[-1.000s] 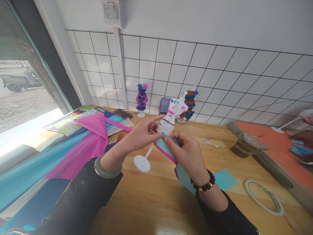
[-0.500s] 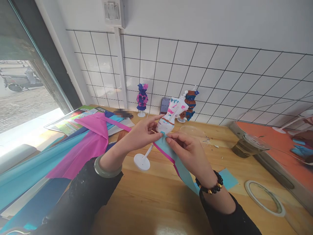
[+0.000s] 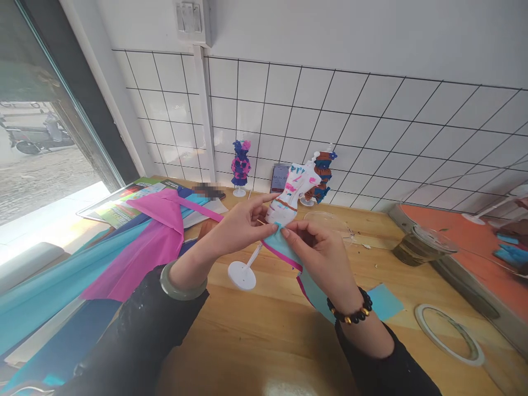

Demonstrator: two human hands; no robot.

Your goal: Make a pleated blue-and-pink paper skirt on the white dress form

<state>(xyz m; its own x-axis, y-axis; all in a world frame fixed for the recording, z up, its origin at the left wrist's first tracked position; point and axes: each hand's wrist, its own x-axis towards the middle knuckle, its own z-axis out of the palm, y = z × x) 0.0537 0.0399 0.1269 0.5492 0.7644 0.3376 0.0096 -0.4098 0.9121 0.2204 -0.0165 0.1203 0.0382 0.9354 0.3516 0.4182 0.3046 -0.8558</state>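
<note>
A small white mannequin [image 3: 293, 190], marked with pink, blue and brown scraps, leans tilted between my hands. Its round white base [image 3: 242, 275] is lifted toward me on a thin stem. My left hand [image 3: 247, 220] is closed round the lower end of the torso, thumb pressing the edge of a light blue crepe paper strip [image 3: 284, 246] with a pink border. Thumb and fingers of my right hand [image 3: 315, 247] pinch that same edge from the other side. The strip hangs down beneath my right hand and wrist, which partly hide it.
Two dressed mannequins, one blue and pink [image 3: 240, 165], one brown and blue [image 3: 324, 176], stand by the tiled wall near a phone [image 3: 281, 179]. Pink and blue paper sheets [image 3: 160, 225] lie left. At right are a lidded cup [image 3: 421, 247], a tape roll [image 3: 449, 334] and a blue square [image 3: 385, 302].
The mannequin and both hands have shifted very slightly in view. My right fingertips have stayed close to my left thumb at the strip's edge, and the hanging strip has bent a little.
</note>
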